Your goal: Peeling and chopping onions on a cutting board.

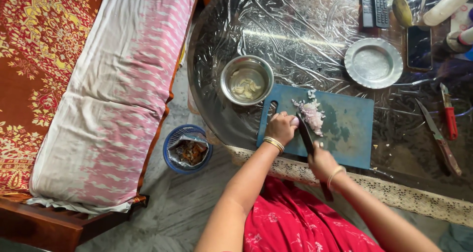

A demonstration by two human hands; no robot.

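head view, left grip: we log the left hand (281,127) curled shut, knuckles down on the blue cutting board (350,128), just beside the chopped onion (312,115).
head view, right grip: our right hand (322,162) is wrapped around the handle of the dark knife (305,133), blade lying across the board's near edge, beside the onion.
head view, desk: we note a plastic-covered round desk (295,40); steel bowl (247,80) touching the board's far left corner; steel plate (373,62) beyond the board; spare knife (438,137) well to the right.
head view, floor: blue basket (186,149) beside the bed (113,99).
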